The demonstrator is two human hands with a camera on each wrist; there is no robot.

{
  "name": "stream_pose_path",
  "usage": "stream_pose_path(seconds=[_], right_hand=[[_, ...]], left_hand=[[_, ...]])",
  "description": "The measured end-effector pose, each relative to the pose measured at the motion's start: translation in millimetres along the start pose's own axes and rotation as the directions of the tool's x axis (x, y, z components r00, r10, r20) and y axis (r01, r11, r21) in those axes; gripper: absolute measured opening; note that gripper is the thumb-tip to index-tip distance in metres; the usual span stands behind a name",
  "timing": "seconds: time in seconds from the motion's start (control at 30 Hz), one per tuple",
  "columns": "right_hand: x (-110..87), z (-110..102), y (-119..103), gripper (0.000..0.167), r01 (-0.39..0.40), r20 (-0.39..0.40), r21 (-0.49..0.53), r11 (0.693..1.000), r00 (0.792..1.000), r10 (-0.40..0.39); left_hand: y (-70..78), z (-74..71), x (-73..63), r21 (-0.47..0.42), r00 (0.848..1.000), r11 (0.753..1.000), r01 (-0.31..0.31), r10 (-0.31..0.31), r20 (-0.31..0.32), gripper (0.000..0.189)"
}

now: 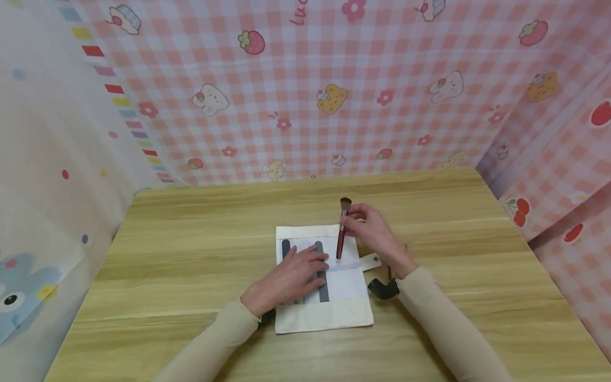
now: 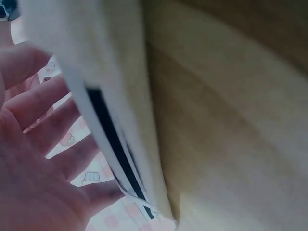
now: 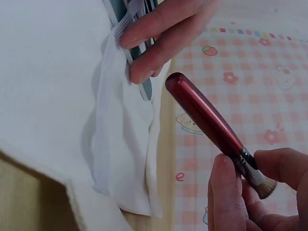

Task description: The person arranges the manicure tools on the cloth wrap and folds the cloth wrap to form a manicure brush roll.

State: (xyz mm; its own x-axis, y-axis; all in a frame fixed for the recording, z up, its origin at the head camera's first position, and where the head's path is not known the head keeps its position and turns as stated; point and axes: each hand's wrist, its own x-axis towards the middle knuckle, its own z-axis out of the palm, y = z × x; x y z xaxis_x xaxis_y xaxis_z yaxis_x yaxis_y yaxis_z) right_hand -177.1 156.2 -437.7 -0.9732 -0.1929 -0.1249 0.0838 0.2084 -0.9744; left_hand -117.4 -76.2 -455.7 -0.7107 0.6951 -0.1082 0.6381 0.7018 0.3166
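A makeup brush [image 1: 341,233] with a dark red handle and brown bristles is pinched near its ferrule by my right hand [image 1: 372,228]. In the head view it stands bristles up over the upper right of an unfolded white cloth roll [image 1: 324,317]. The right wrist view shows the brush's rounded handle end [image 3: 178,82] pointing toward the roll. My left hand [image 1: 298,270] rests on the roll with fingers spread. Under and beside those fingers lie dark grey flat strips [image 1: 323,286] with rounded ends; one is tucked under a white elastic band [image 3: 122,26].
A strap [image 1: 370,261] with a snap button sticks out from the roll's right edge. Beside my right forearm lies a dark pipe-shaped object [image 1: 383,289]. Another dark thing [image 1: 267,318] is partly hidden by my left wrist. Patterned cloth hangs behind the wooden table [image 1: 191,249].
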Motion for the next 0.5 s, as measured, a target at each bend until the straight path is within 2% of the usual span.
stream_pose_path(seconds=[0.3,0.5], right_hand=[[8.3,9.3,7.0,0.038,-0.034,-0.006,-0.038,0.999,0.999,0.034],[11.1,12.3,12.7,0.038,-0.044,0.009,-0.025,0.999,0.999,0.044]], left_hand=[[4.8,0.1,6.0,0.065,1.0,0.998,0.012,-0.011,-0.016,0.035],[7.8,-0.8,8.3,-0.013,0.998,0.999,0.037,-0.038,-0.053,0.027]])
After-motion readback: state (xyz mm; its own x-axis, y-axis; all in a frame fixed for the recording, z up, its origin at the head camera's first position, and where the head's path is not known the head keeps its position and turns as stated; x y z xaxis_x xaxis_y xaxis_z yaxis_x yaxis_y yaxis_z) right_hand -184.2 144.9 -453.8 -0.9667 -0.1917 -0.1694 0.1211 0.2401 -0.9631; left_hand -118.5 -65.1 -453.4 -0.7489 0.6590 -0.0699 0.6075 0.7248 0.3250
